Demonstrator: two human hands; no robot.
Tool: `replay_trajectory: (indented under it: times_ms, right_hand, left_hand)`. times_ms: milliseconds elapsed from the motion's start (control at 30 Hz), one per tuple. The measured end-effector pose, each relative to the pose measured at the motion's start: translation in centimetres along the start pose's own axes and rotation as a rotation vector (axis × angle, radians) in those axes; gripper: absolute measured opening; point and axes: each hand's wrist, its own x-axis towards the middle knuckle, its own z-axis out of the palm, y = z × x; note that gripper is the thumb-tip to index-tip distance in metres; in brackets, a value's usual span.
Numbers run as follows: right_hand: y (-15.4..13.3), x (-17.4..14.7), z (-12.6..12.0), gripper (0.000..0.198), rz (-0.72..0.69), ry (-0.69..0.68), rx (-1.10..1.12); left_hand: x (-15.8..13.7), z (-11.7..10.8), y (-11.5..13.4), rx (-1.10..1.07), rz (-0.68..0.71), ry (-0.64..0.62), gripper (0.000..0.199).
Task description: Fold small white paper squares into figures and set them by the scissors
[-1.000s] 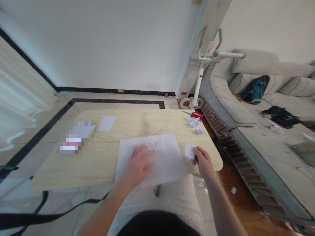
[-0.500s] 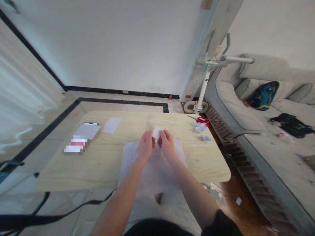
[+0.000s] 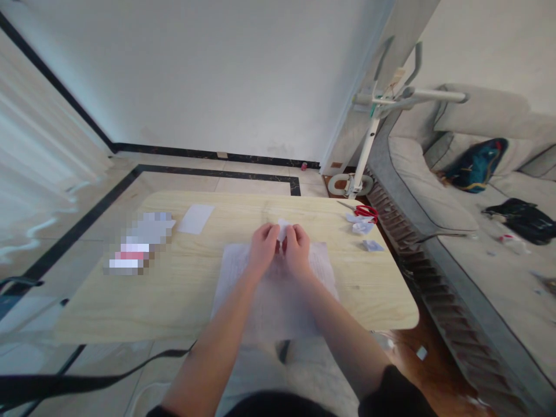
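A small piece of white paper (image 3: 282,227) is pinched between my two hands, above the middle of the table. My left hand (image 3: 264,246) grips its left side with thumb and fingers closed. On its right side my right hand (image 3: 297,248) is closed in the same way. Much of the paper is hidden behind the fingers. Under my hands and forearms a thin whitish sheet (image 3: 234,272) lies flat at the near edge of the table, its surface faintly lined.
On the light wooden table (image 3: 174,307), a blank white paper (image 3: 196,219) lies at the back left, near blurred-out items (image 3: 143,240). Red-handled scissors (image 3: 367,212) lie at the back right beside crumpled paper (image 3: 362,225) and another scrap (image 3: 372,245). A grey sofa (image 3: 434,179) stands right.
Both hands have drawn slightly closer together around the small paper, and less of it shows. The camera view has shifted a little; the things on the table lie as before.
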Motion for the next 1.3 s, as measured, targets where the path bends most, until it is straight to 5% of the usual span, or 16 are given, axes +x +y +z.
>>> replay_trajectory:
  times_ms: [167, 400, 833, 1300]
  right_hand:
    - [0.0, 1.8, 1.7, 0.033, -0.057, 0.036, 0.005]
    - [1.5, 2.6, 2.2, 0.032, -0.112, 0.004, -0.079]
    - [1.7, 3.0, 0.5, 0.033, -0.099, -0.034, -0.119]
    - [2.3, 3.3, 0.5, 0.027, -0.131, -0.073, -0.168]
  left_hand:
    - [2.3, 0.8, 0.2, 0.020, 0.105, 0.147, 0.026]
    - [3.5, 0.5, -1.6, 0.001, 0.107, 0.163, 0.028]
    - [4.2, 0.1, -1.8, -0.377, -0.160, -0.142, 0.014]
    - [4.3, 0.5, -1.7, -0.456, -0.199, -0.104, 0.025]
